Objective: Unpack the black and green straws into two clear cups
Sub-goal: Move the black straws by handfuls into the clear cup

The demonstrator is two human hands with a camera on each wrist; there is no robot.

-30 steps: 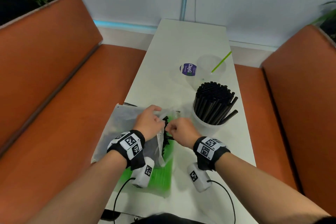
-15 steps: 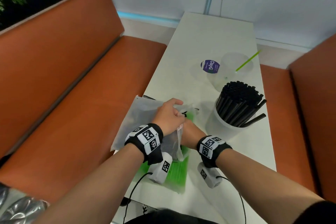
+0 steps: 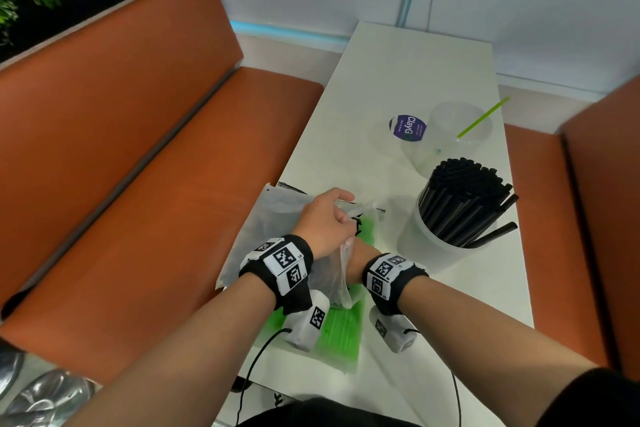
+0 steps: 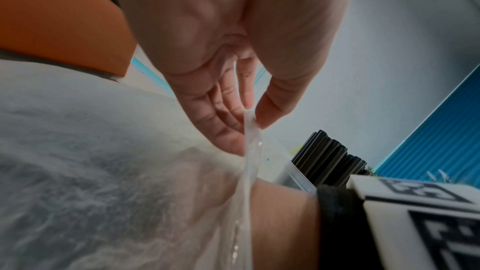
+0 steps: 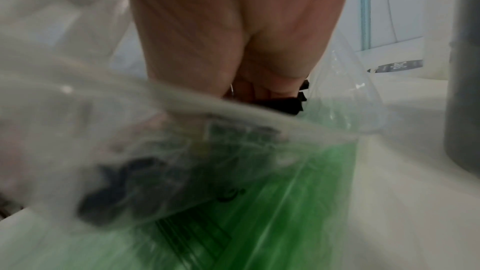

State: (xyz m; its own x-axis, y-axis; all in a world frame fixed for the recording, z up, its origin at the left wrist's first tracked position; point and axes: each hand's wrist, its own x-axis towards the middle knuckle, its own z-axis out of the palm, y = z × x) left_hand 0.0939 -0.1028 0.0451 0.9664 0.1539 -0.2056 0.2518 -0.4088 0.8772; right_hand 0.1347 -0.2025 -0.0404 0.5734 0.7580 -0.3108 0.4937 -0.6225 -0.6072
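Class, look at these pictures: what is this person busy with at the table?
The person is unpacking straws. The left hand pinches up the edge of a clear bag holding green straws, and the right hand reaches into it. One clear cup already stands full of black straws; the other cup holds a single green straw.
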